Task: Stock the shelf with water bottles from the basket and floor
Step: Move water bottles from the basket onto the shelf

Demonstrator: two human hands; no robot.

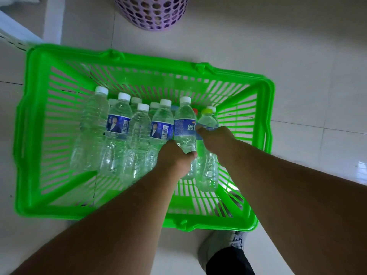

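Two hands, left hand (174, 157) and right hand (215, 138), gripping bottles (184, 124), green basket (47, 135)

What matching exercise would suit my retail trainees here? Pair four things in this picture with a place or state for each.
Things:
1. white-capped clear plastic bottle with the blue label
2. yellow-green-capped clear plastic bottle
3. green slatted plastic basket
4. purple perforated plastic bin

Places or states:
A. on the floor beyond the basket
B. gripped by the left hand
C. holds the bottles
D. gripped by the right hand

Pairs: 1-B, 2-D, 3-C, 4-A
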